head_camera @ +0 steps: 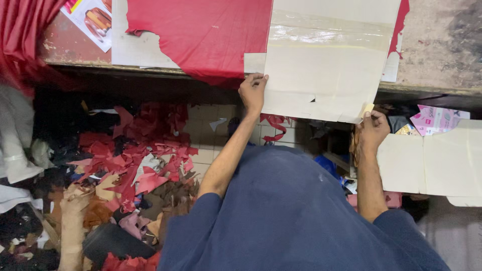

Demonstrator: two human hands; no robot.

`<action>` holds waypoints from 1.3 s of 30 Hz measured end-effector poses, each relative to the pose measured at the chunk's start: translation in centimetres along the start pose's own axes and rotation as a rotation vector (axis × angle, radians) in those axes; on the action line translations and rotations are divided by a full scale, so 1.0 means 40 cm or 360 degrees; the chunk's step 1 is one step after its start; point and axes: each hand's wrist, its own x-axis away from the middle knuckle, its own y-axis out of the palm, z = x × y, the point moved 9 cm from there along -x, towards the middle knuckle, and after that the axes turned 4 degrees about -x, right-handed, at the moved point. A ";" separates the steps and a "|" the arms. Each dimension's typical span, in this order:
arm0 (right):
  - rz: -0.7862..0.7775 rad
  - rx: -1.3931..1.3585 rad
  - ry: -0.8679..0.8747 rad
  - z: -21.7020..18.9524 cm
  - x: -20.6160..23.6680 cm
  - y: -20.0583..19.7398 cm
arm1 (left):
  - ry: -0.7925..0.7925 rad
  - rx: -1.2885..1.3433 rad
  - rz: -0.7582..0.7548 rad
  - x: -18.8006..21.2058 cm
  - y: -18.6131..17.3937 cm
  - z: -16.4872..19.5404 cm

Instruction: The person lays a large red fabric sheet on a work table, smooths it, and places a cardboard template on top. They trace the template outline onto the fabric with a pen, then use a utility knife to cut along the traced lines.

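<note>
Cardboard pattern overhangs worn bench (scraps below).

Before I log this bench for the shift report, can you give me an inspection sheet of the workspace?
Surface: worn workbench, red leather sheet spread on it.
Job's things: taped cardboard pattern overhanging the bench edge; small pale piece, kind unclear.
Clutter: red leather scraps and brown offcuts on the tiled floor; printed leaflet; second cardboard sheet lower right.
Hands: left hand grips the pattern's left edge; right hand pinches the pale piece at the pattern's lower right corner.
Cables: nothing seen.
Surroundings: red cloth hanging top left.
</note>
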 end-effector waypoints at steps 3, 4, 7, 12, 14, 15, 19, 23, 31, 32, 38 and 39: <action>-0.0004 -0.0002 -0.0017 -0.009 0.002 0.003 | 0.0004 -0.0059 0.0008 -0.005 -0.003 0.009; -0.0018 -0.0014 -0.0012 -0.009 0.004 0.005 | 0.0004 -0.0038 0.0011 -0.005 -0.004 0.011; -0.0045 -0.0059 0.0006 -0.004 0.009 0.011 | -0.0018 -0.0002 0.0016 -0.009 -0.004 0.011; -0.0033 -0.0189 0.0006 0.010 0.007 0.011 | -0.0010 -0.0042 0.0038 -0.017 -0.003 0.006; -0.0018 -0.0102 0.0026 0.017 0.003 0.007 | -0.0019 -0.0022 0.0019 -0.018 0.001 0.002; -0.0013 -0.0058 0.0037 0.020 0.002 0.004 | -0.0024 -0.0012 0.0011 -0.019 0.002 0.000; -0.0055 -0.0022 -0.0021 0.016 -0.004 0.007 | -0.0034 -0.0030 -0.0001 -0.021 0.004 -0.004; -0.0016 -0.0083 0.0064 0.026 -0.004 0.009 | -0.0015 -0.0031 -0.0016 -0.024 0.006 -0.006; -0.0024 -0.0009 0.0127 -0.001 0.011 0.018 | 0.0094 -0.0011 -0.0008 -0.014 0.005 0.010; -0.0027 -0.0003 0.0131 -0.005 0.013 0.019 | 0.0073 -0.0004 -0.0021 -0.012 0.008 0.008; -0.0034 0.0011 0.0007 -0.030 0.014 0.029 | 0.0067 0.0065 -0.0031 -0.009 0.014 0.008; -0.0016 0.0049 -0.0018 -0.033 0.013 0.028 | 0.0055 0.0075 -0.0028 -0.009 0.014 0.006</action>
